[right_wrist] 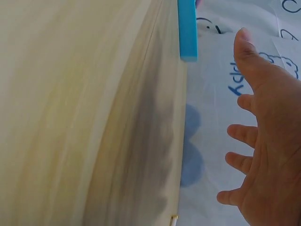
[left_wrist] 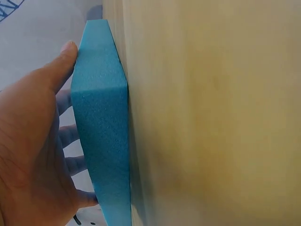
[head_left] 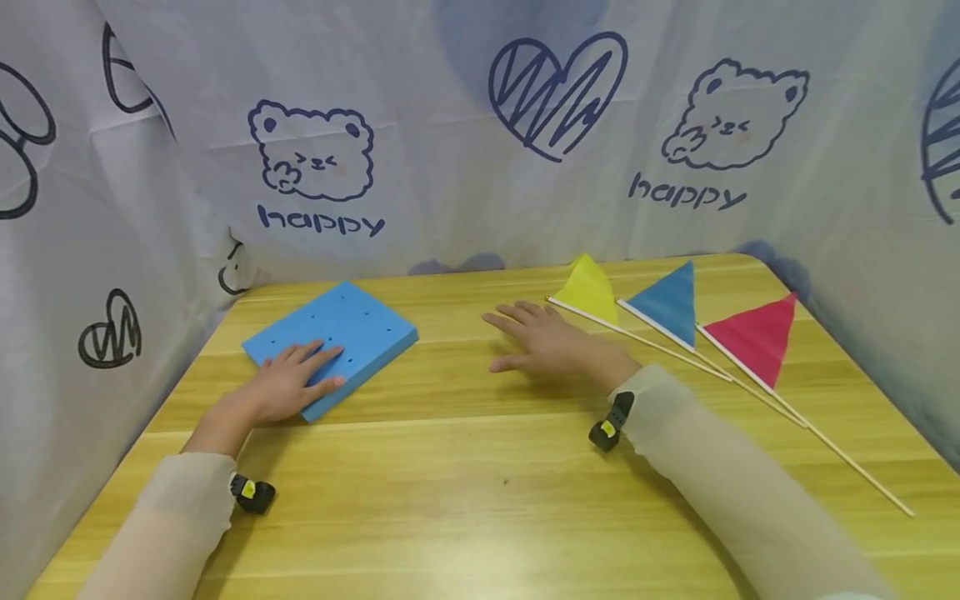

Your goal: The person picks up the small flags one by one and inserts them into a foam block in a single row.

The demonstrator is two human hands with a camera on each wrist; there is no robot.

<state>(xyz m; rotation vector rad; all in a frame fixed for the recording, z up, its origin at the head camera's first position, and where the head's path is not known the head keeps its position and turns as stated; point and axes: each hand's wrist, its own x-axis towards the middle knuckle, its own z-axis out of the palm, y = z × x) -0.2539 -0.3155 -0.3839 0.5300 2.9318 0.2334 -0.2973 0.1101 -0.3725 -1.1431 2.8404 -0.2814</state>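
Observation:
A blue foam block [head_left: 333,337] with several small holes lies on the wooden table [head_left: 465,483] at the left. My left hand [head_left: 288,383] rests flat on its near corner, fingers straight; the left wrist view shows the palm [left_wrist: 33,141] against the block's face [left_wrist: 101,136]. My right hand [head_left: 547,342] lies flat on the table at the middle, fingers spread and holding nothing. Just to its right lie three stick flags: yellow [head_left: 588,287], blue [head_left: 670,302] and red [head_left: 757,337]. The right wrist view shows the open hand [right_wrist: 263,141] and the block's edge [right_wrist: 187,28].
White printed cloth [head_left: 480,133] walls the table at the back and both sides. The flags' thin wooden sticks [head_left: 825,442] run toward the table's right front edge. Small black sensors [head_left: 251,493] sit at both wrists.

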